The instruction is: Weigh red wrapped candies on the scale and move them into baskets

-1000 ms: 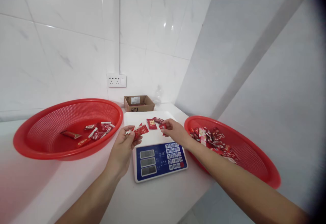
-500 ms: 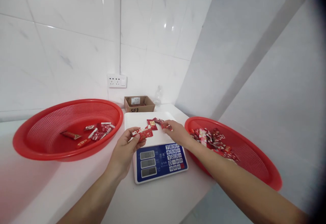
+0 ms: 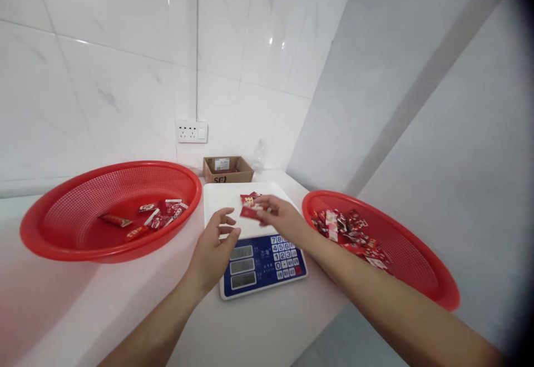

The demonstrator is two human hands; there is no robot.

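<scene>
Over the near left part of a white weighing scale (image 3: 217, 194), my left hand (image 3: 216, 247) is open, its fingers curved apart with nothing between them. My right hand (image 3: 283, 219), above the scale's plate, pinches a small red wrapped packet (image 3: 251, 212) that points left. Just behind it, other red packets (image 3: 249, 198) lie on the plate, partly covered by my right hand. The blue keypad panel (image 3: 265, 267) faces me; its displays are too dim to read.
A big red plastic basket (image 3: 112, 169) on the left holds several red packets (image 3: 161, 215). Another red basket (image 3: 425, 267), to the right, has a heap of them (image 3: 352, 228). Behind the scale stand a cardboard box (image 3: 233, 177) and a clear plastic bottle (image 3: 259, 155) against the tiled wall.
The red and white packet has left my left hand, whose fingers have spread. My right hand has come a little nearer and now holds a red packet further left over the plate.
</scene>
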